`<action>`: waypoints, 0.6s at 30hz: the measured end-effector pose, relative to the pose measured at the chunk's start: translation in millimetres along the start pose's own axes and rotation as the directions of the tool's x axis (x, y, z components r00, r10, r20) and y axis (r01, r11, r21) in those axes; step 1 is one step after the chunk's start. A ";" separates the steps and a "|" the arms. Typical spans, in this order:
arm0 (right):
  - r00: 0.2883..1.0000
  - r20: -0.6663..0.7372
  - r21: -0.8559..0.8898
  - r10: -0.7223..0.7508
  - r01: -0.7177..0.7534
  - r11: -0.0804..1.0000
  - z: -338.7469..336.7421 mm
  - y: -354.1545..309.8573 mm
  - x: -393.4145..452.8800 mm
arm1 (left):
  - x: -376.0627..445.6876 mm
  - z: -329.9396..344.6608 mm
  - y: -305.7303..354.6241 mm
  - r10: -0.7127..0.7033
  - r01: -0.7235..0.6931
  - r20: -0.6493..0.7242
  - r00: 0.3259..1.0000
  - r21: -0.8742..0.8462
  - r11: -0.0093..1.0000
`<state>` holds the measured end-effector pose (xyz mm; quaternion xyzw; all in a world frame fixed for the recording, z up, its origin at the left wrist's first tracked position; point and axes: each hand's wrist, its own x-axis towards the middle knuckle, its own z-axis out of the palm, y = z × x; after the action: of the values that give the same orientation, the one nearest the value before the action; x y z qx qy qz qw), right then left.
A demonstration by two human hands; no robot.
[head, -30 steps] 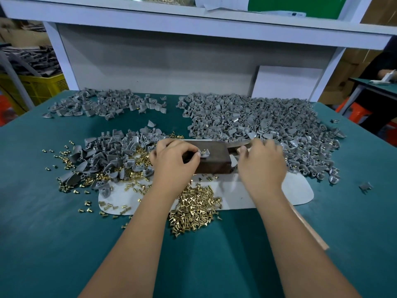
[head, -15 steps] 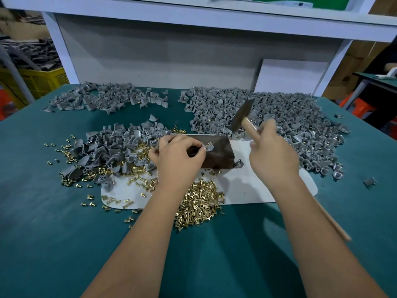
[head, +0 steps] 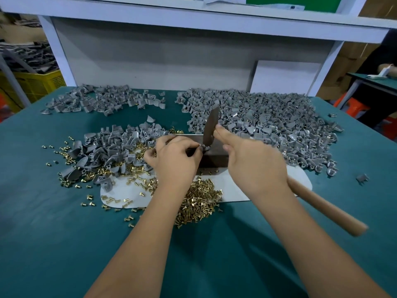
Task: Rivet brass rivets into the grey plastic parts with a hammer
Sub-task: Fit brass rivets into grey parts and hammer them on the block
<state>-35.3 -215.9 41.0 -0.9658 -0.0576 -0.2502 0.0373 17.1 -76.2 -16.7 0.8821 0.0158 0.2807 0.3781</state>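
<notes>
My left hand (head: pixel 175 160) pinches a small grey plastic part (head: pixel 203 147) on top of a dark metal block (head: pixel 214 159). My right hand (head: pixel 255 162) grips a hammer by its wooden handle (head: pixel 326 208), with the forefinger stretched along it. The hammer's metal head (head: pixel 210 127) stands down on the part. A heap of brass rivets (head: pixel 198 201) lies in front of the block. Loose grey parts (head: pixel 111 147) mixed with rivets lie to the left.
A white mat (head: pixel 234 190) lies under the block on the green table (head: pixel 64 233). A big pile of grey parts (head: pixel 268 121) fills the back right, a smaller one (head: pixel 101 101) the back left. A yellow crate (head: pixel 32 84) stands beyond the table's left edge.
The hammer was lifted and has come down onto the part on the block. My left hand has kept its hold on the part.
</notes>
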 end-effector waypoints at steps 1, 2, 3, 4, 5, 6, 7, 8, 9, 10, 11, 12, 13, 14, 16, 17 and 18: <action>1.000 -0.010 -0.001 0.005 -0.005 1.000 -2.9 -1.1 3.1 | -0.1 -0.3 -0.1 0.000 0.000 0.001 1.000 0.003 1.000; 0.999 -0.048 0.008 0.016 -0.016 1.000 -7.1 -2.0 7.4 | -0.1 -0.7 -0.3 0.001 -0.001 0.003 1.000 0.010 1.000; 0.993 -0.113 0.017 0.032 -0.030 0.999 -11.6 -2.4 11.8 | -0.4 -0.6 -0.5 0.005 -0.005 0.011 1.000 0.021 1.000; 0.978 -0.203 0.022 0.048 -0.045 0.999 -17.2 -4.0 15.9 | -0.4 -0.3 -1.2 0.006 -0.007 0.022 1.000 0.032 0.999; 0.955 -0.291 0.021 0.063 -0.060 0.998 -21.6 -5.8 18.4 | -0.6 0.5 -2.5 0.003 -0.004 0.032 0.999 0.040 0.999; 0.935 -0.347 0.017 0.070 -0.068 0.998 -23.9 -6.9 18.6 | -0.7 1.2 -3.4 0.000 -0.001 0.041 0.999 0.043 0.999; 0.931 -0.359 -0.004 0.063 -0.069 0.998 -23.3 -7.5 16.5 | -0.7 1.8 -3.7 -0.003 0.001 0.044 0.999 0.041 0.999; 0.951 -0.307 -0.035 0.036 -0.049 0.998 -21.1 -8.4 13.6 | -0.7 2.3 -3.9 -0.007 0.006 0.041 0.999 0.035 0.999; 0.979 -0.202 -0.072 0.005 -0.020 0.997 -16.9 -9.5 10.1 | -0.4 2.6 -3.6 -0.013 0.012 0.030 0.999 0.029 1.000; 0.997 -0.074 -0.092 -0.019 0.012 0.996 -10.2 -9.9 5.9 | 0.0 2.6 -3.0 -0.018 0.018 0.016 1.000 0.027 0.999; 0.999 0.023 -0.095 -0.029 0.031 0.995 -2.9 -8.9 2.5 | 0.3 2.4 -2.1 -0.021 0.021 0.007 1.000 0.031 0.999; 0.998 0.060 -0.087 -0.019 0.024 0.996 -0.8 -8.8 1.6 | 0.1 2.4 -1.8 -0.019 0.019 0.007 1.000 0.038 0.999; 0.999 0.031 -0.078 -0.008 0.010 0.997 -2.6 -10.0 4.5 | 0.3 2.7 -2.0 -0.016 0.016 0.011 1.000 0.045 0.999; 1.000 -0.024 -0.079 -0.001 -0.001 0.997 -6.7 -11.7 8.9 | 0.7 2.7 -2.3 -0.014 0.013 0.019 1.000 0.049 0.999; 0.981 -0.194 -0.061 0.022 -0.035 0.998 -18.4 -15.0 16.7 | 0.4 3.1 -3.0 -0.022 0.021 0.041 0.999 0.049 0.999; 0.958 -0.287 -0.040 0.030 -0.044 0.998 -21.6 -15.2 18.8 | 0.5 3.7 -4.0 -0.026 0.023 0.050 0.998 0.051 0.998; 0.936 -0.350 -0.020 0.034 -0.044 0.999 -22.9 -14.7 18.6 | 0.1 4.2 -4.7 -0.025 0.022 0.060 0.998 0.059 0.998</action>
<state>-32.0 -202.0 70.7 -0.9072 -0.0272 -0.4180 0.0385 20.2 -75.5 -22.2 0.9006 0.0230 0.2488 0.3558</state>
